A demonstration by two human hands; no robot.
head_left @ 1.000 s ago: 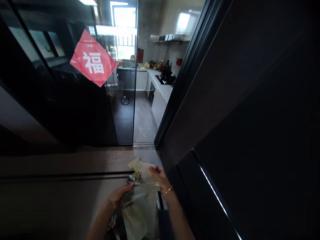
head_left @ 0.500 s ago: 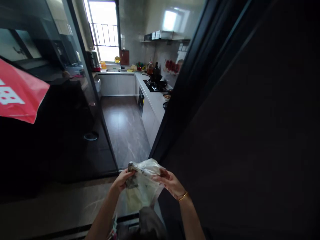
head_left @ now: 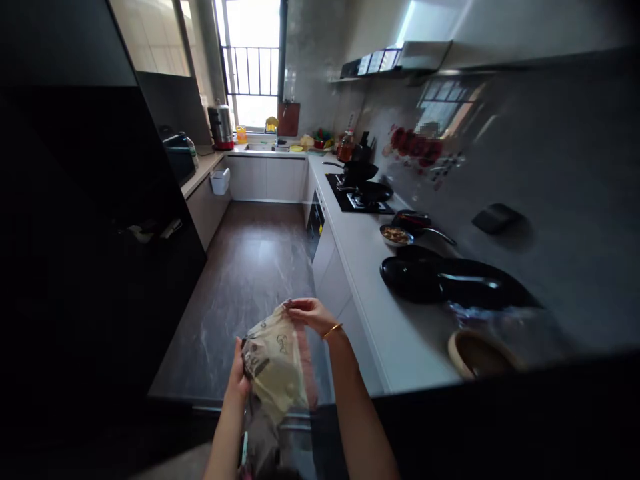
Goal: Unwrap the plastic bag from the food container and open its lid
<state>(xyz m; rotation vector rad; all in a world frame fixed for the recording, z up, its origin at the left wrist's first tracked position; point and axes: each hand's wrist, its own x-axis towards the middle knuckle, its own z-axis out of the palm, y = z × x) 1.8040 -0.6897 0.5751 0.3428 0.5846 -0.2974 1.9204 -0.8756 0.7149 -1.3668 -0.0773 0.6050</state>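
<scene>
My left grip is closed on the left side of a thin, pale yellow bag, and my right grip pinches the bag near its top. The bag is up in front of me, between my two hands, over the shiny grey floor. It looks crinkly and has dark marks on it. A gold bracelet is around my right wrist. Along my right side runs a long white bench. A round bowl sits near its close end. Farther along are a small bowl of food and a black pan on the stove. A white bin hangs by the cupboards on the left. Far ahead is a bright window with bars.
</scene>
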